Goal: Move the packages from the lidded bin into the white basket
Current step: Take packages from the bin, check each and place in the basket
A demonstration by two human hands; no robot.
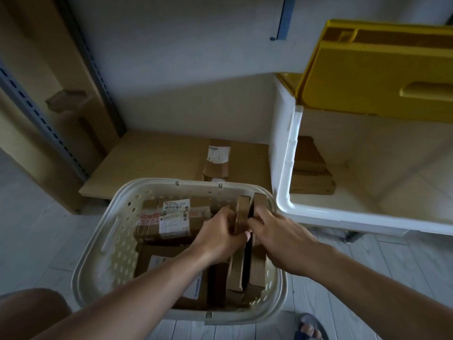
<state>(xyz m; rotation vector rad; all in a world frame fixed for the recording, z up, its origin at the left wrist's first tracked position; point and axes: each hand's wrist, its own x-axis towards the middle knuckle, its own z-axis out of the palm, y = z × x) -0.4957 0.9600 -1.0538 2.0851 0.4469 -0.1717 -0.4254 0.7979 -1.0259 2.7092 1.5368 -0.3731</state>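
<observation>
Where two hands meet: left hand [221,238], right hand [282,241] each apparently gripping one upright package [241,214]; white basket [103,244].

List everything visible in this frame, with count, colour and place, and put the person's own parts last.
White perforated plastic basket: one, on the floor, centre.
Brown cardboard packages in the basket: several, exact count unclear; two slim ones stand on edge at its right side.
White plastic bin: one, right, with its yellow hinged lid raised.
Brown packages left in the bin: a small stack, far left corner.
Labelled brown cardboard box: one, on the low shelf behind the basket.
Sandalled foot: one, bottom edge.
Left hand: fingers grip a slim package.
Right hand: fingers on the neighbouring slim package.
</observation>
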